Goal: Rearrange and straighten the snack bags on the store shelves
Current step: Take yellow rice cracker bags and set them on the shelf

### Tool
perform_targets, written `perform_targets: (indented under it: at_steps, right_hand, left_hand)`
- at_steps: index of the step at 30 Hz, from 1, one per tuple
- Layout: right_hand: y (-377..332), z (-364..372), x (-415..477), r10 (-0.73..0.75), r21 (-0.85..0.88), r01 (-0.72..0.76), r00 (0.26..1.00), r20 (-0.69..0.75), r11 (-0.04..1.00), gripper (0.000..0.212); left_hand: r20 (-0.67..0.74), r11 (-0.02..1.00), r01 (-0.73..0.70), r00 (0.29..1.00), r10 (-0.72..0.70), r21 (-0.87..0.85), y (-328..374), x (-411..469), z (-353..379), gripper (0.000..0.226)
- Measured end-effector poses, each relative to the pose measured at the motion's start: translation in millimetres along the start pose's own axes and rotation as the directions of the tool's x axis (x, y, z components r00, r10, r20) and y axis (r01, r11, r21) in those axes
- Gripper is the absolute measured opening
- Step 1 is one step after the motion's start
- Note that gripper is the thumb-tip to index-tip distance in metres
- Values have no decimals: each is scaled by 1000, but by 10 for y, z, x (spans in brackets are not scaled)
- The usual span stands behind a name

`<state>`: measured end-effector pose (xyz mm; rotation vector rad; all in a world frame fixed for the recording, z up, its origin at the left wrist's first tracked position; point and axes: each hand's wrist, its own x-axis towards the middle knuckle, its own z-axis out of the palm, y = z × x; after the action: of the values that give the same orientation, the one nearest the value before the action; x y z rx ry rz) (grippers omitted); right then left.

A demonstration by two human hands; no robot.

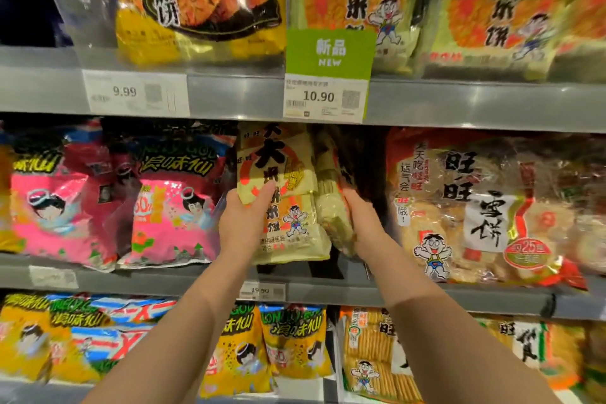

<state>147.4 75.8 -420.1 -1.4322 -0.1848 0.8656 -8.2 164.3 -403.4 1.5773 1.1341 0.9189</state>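
On the middle shelf (196, 279) a pale yellow rice-cracker bag (295, 174) with black characters and a cartoon boy stands upright, facing me. My left hand (244, 220) grips its lower left edge, thumb across the front. Just to its right a second pale yellow bag (331, 200) is turned edge-on and leans. My right hand (362, 220) is closed around that second bag's lower right side. A dark gap lies behind and to the right of the two bags.
Pink snack bags (65, 193) crowd the middle shelf to the left, and a large clear red-trimmed cracker bag (475, 203) stands to the right. The upper shelf carries yellow bags behind a green "NEW" tag (329, 52). Yellow and orange bags (295, 341) fill the lower shelf.
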Motion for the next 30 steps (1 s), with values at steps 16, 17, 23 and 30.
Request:
perform_targets:
  at_steps: [16,17,23,30]
  right_hand:
    - [206,-117,-1012,277,144,-351,884,376,925,91]
    - [179,-85,-1162,315,130,-390,865,391,912,89]
    - [135,196,-1923,366,146,-443,853,371,885,93]
    - [-28,421,-2567,415,38,-515,732,541,857,84]
  left_hand:
    - [72,985,174,982,-172,-14,394,-1022,-807,44]
    - [60,980,197,979,-197,1,410,-1092,-898,46]
    - [-73,939,344,937,-342,13,675,-1555,-1522,40]
    - [-219,909,418,888,-404,16,1058,-2068,-2042,49]
